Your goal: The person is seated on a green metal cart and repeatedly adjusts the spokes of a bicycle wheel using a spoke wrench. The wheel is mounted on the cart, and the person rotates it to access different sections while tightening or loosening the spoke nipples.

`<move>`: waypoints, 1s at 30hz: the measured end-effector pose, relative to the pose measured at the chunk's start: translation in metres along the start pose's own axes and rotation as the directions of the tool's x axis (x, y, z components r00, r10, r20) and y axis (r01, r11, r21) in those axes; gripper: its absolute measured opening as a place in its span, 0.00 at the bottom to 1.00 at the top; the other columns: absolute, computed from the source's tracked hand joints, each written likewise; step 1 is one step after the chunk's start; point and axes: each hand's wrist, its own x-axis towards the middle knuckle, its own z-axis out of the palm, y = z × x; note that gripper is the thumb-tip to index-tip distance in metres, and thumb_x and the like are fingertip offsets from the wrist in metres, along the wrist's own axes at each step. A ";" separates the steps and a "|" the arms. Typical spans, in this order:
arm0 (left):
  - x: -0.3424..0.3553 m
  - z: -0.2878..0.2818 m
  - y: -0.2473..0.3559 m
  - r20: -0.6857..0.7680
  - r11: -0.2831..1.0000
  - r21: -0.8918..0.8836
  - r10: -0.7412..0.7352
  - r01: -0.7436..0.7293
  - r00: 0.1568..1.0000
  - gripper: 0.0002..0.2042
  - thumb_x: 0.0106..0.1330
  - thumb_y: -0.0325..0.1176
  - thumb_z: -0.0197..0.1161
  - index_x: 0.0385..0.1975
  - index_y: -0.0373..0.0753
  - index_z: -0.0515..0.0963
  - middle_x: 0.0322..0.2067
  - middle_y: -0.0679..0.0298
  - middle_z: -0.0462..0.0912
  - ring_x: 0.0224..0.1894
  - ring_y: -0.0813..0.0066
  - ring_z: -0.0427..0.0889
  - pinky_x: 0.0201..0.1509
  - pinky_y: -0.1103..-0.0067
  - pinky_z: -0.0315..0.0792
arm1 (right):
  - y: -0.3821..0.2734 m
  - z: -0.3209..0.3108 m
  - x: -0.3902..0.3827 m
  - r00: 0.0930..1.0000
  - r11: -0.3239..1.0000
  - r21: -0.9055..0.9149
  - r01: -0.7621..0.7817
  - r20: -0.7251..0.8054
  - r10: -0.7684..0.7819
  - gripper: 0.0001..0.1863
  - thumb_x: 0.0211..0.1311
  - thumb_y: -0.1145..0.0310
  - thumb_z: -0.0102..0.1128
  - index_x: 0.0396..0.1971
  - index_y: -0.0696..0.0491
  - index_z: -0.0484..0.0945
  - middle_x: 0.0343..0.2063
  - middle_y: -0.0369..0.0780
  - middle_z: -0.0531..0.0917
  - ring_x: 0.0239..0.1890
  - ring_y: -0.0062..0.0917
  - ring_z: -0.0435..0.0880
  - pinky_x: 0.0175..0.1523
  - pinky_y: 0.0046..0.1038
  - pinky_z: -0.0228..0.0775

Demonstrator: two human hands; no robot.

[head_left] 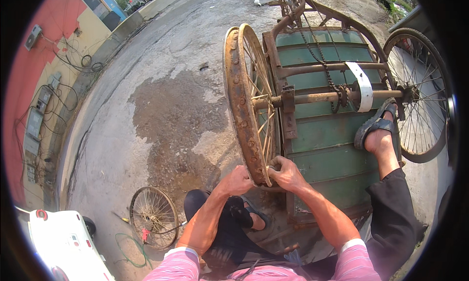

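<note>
A rusty, tyreless wheel rim with spokes stands upright on the axle of a tipped cart. My left hand is closed on the rim's near left edge. On the opposite side of that edge, my right hand grips it with the thumb and fingers bent. Whether anything thin lies between the fingers is too small to tell. The cart's green slatted underside faces up beside the wheel. A chain runs to a sprocket on the axle, near a white curved band.
My sandalled foot rests against the cart near a second, tyred wheel. A loose spoked wheel lies at lower left with a red-handled tool and a green cord. A white vehicle stands at the left corner.
</note>
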 end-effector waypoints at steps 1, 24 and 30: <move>0.000 0.000 -0.005 0.026 0.999 -0.018 -0.029 0.029 0.999 0.13 0.67 0.36 0.68 0.45 0.34 0.85 0.32 0.58 0.86 0.36 0.70 0.83 0.42 0.70 0.78 | 0.000 -0.002 0.002 1.000 1.000 -0.027 0.007 -0.008 -0.007 0.24 0.61 0.54 0.75 0.42 0.61 0.83 0.36 0.44 0.88 0.40 0.25 0.85 0.47 0.33 0.79; 0.067 0.055 -0.026 -0.298 0.952 -0.286 0.017 -0.106 0.954 0.16 0.73 0.42 0.66 0.49 0.36 0.80 0.40 0.60 0.84 0.39 0.69 0.84 0.42 0.71 0.78 | 0.001 0.012 -0.035 0.972 0.977 -0.190 0.100 -0.191 -0.137 0.22 0.74 0.53 0.60 0.38 0.61 0.84 0.31 0.56 0.87 0.39 0.51 0.89 0.45 0.46 0.77; 0.074 0.068 -0.012 -0.272 0.900 -0.427 -0.041 -0.082 0.961 0.16 0.75 0.45 0.64 0.47 0.36 0.79 0.39 0.60 0.83 0.39 0.70 0.83 0.41 0.71 0.78 | -0.006 0.007 -0.035 0.982 0.977 -0.188 0.102 -0.139 -0.130 0.23 0.74 0.52 0.59 0.39 0.61 0.84 0.33 0.57 0.87 0.41 0.54 0.88 0.46 0.47 0.77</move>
